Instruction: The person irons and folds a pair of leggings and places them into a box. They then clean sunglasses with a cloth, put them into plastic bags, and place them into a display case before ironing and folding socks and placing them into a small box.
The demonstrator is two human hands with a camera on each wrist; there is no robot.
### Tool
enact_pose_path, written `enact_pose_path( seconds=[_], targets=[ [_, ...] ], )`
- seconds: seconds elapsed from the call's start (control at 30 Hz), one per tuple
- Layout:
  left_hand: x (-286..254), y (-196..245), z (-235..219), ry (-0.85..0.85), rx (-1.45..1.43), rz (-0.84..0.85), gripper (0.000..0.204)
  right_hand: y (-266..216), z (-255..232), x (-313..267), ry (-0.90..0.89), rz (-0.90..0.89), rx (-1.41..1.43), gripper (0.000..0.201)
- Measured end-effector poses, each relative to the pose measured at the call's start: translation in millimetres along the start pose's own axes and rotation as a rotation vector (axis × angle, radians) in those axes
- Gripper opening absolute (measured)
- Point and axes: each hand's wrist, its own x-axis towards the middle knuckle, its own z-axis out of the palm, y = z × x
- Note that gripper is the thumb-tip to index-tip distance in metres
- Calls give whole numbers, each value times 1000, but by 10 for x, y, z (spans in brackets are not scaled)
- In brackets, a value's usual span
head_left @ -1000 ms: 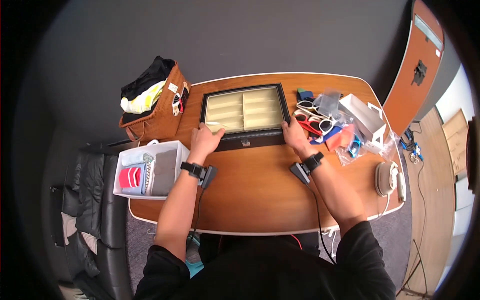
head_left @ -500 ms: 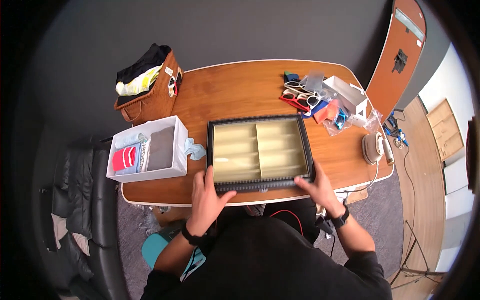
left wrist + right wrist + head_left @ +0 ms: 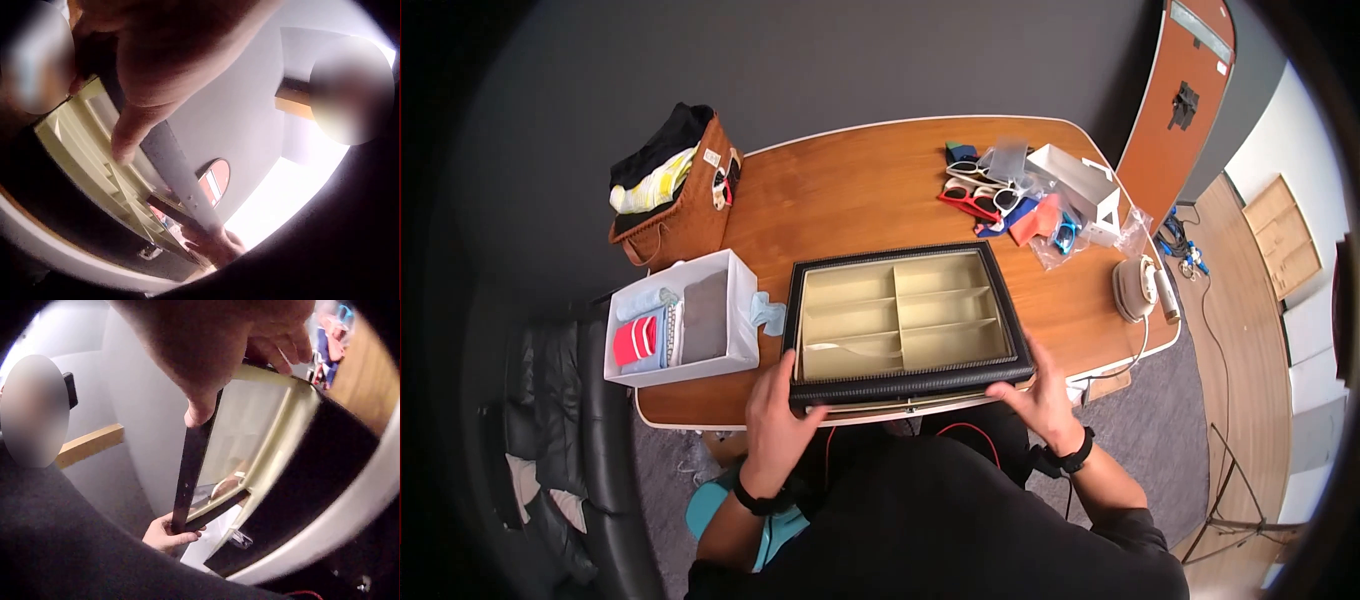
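Observation:
A black display case [image 3: 910,386] with a cream compartmented interior lies at the near edge of the table, its clear-windowed lid [image 3: 181,178] raised along the front. At the lid's left front corner, my left hand [image 3: 778,425] grips the frame, thumb on the front rim and fingers along the side. My right hand [image 3: 1045,405] holds the right front corner the same way. Seen in the right wrist view, the lid's dark edge [image 3: 190,469] stands apart from the case body, and a metal clasp [image 3: 240,538] shows on the body's front.
A white bin [image 3: 745,325] of folded clothes and a pale blue cloth [image 3: 768,314] are left of the case. Behind them stands a wicker basket [image 3: 690,222] of clothes. Sunglasses [image 3: 970,200], plastic bags, a white box [image 3: 1075,180] and a corded beige appliance [image 3: 1133,290] lie to the right.
The case has come toward me to the table's near edge, both hands moving with it. Its lid, closed before, is now lifted at the front. The pale blue cloth has come into view.

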Motion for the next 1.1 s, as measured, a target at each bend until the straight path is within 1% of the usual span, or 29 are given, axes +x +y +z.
enact_pose_path(
  seconds=[0.03, 0.07, 0.1, 0.17, 0.23, 0.3, 0.37, 0.43, 0.5, 0.57, 0.6, 0.63, 0.7, 0.77, 0.83, 0.9, 0.93, 0.97, 1.0, 1.03, 1.07, 1.1],
  targets=[
    [97, 49, -96, 21, -5, -11, 79, -62, -50, 70, 57, -55, -72, 101],
    [224, 62, -207, 15, 38, 16, 71, -156, -101, 154, 108, -97, -138, 97],
    [352, 67, -328, 7, 81, 42, 64, -182, -158, 253, 103, -104, -199, 97],
    [710, 144, -564, 67, 127, 140, 51, -222, -251, 532, 160, -181, -376, 98],
    [1113, 39, -672, 136, 126, 243, 47, -410, -391, 917, 206, -202, -436, 85],
    [1535, -7, -765, 138, 191, 232, 39, -350, -479, 1414, 299, -403, -484, 65],
    [1949, -16, -791, 151, 111, 242, 33, -416, -574, 1865, 182, -133, -374, 44],
    [2307, -3, -752, 138, 154, 93, 29, -461, -538, 2236, 175, -108, -351, 42],
    [2601, -82, -679, 137, 118, 66, 31, -387, -494, 2531, 164, -83, -330, 41],
    [2850, -234, -554, 133, 81, 39, 32, -185, -377, 2771, 216, -104, -261, 50],
    [2955, -342, -474, 169, 106, 60, 35, -114, -348, 2866, 192, -71, -302, 45],
    [3042, -443, -384, 204, 130, 80, 37, -30, -309, 2930, 189, -66, -302, 45],
    [3210, -600, -231, 192, 167, 48, 35, 168, -208, 3085, 173, -75, -321, 46],
    [3350, -735, -120, -24, 217, -119, 29, 377, -87, 3237, 191, -93, -333, 49],
    [3426, -832, 48, -4, 230, -130, 25, 601, 52, 3423, 201, -60, -464, 50],
    [3559, -1010, 216, 49, 475, -19, 23, 751, 220, 3581, 200, -66, -527, 51],
    [3599, -936, 189, -60, 463, -129, 23, 778, 283, 3657, 155, -31, -503, 51],
    [3635, -991, 219, -56, 466, -126, 23, 804, 341, 3743, 114, 4, -478, 51],
    [3668, -1055, 266, -70, 488, -143, 23, 835, 413, 3808, 112, -23, -512, 50],
    [3708, -1086, 293, -85, 509, -160, 24, 868, 473, 3887, 77, -19, -546, 47],
    [3752, -1106, 318, -127, 519, -214, 25, 902, 544, 3968, 46, -4, -579, 46],
    [3792, -1168, 353, -126, 519, -212, 25, 937, 615, 4049, 14, 10, -610, 44]
  ],
)
